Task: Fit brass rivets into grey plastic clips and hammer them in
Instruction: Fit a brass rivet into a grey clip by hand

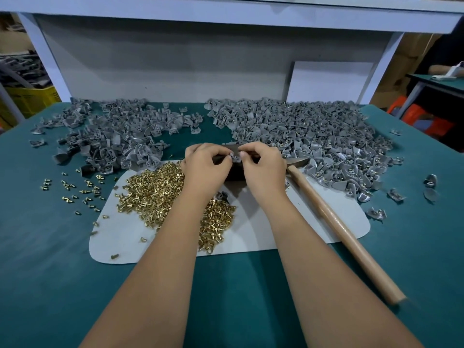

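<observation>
**Both hands fit a rivet into one clip above the metal block**

In the centre of the frame the left hand [204, 163] and the right hand [261, 163] meet over a dark metal block [233, 172]. Between their fingertips they pinch one small grey plastic clip [236, 156]; each grip is closed tight on it, thumb against forefinger. A rivet in the clip I cannot make out, it is too small or hidden.

The heap of brass rivets [155, 189] lies on a white mat [263, 237] directly under the left wrist, probably so that this hand picks them without reaching. The hammer [339, 224] rests untouched at the right of the mat, its head near the block and its wooden handle pointing to the lower right, ready for the right hand.

In the upper left lies a pile of bare clips [113, 136]; in the upper right a bigger pile [313, 131], where brass spots show, so these seem finished. The green bench [62, 259] carries some scattered rivets at the left.
</observation>
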